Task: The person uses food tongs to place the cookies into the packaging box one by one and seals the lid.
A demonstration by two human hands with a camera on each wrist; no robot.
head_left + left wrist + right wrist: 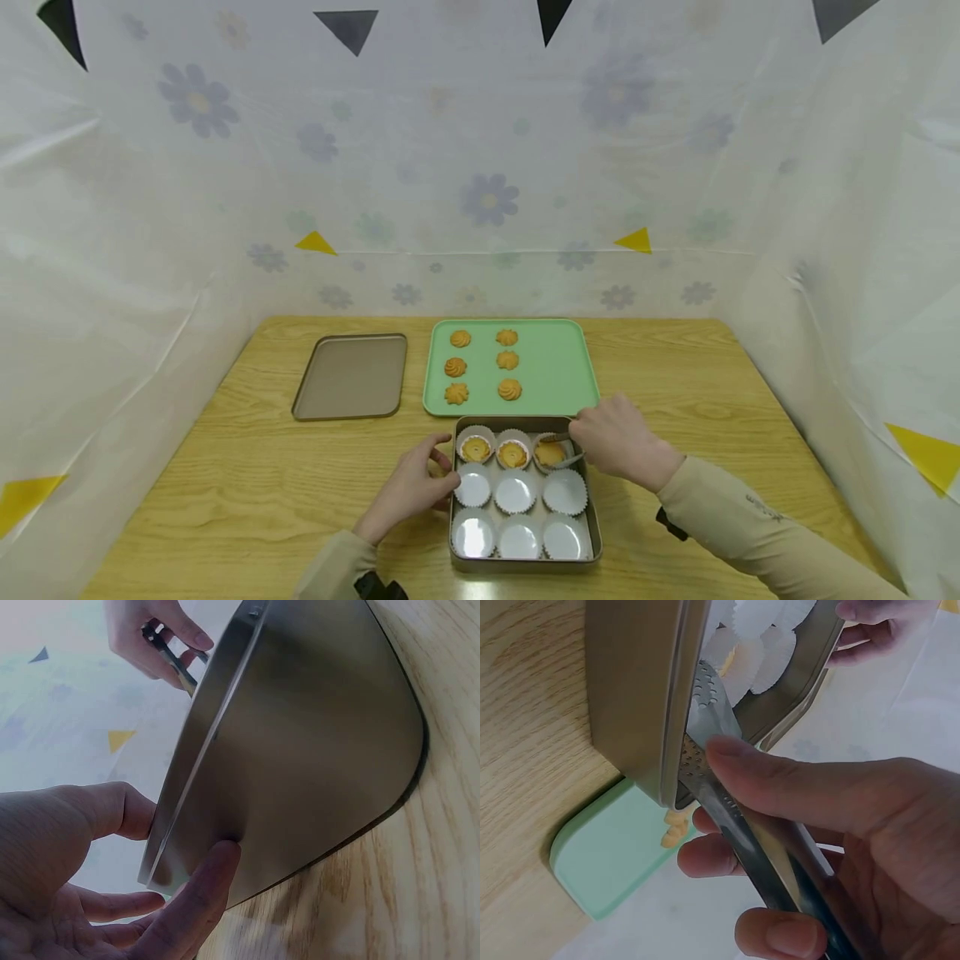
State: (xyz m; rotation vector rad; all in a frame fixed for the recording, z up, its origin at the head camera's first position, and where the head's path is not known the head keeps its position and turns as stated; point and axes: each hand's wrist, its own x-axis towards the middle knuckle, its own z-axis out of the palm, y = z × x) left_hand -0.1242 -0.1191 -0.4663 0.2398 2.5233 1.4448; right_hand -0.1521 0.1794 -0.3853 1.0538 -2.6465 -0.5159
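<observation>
My right hand (617, 437) grips metal serving tongs (739, 832) with perforated tips. The tongs' tips reach into the deep rectangular baking tin (525, 565), one on either side of a cookie (550, 453) in the back right paper cup. Two more cookies (476, 450) (513, 455) sit in the other back-row cups. White fluted paper cups (514, 492) fill the front two rows, with no cookies in them. My left hand (411, 482) holds the tin's left wall, thumb at the rim and a finger (206, 885) against the outside.
Behind the tin lies a green tray (555, 367) bearing several cookies (509, 389) in two columns. A shallow brown tray (351, 377) lies to its left. Everything stands on a wooden table (675, 375), with white plastic sheeting (487, 283) around it.
</observation>
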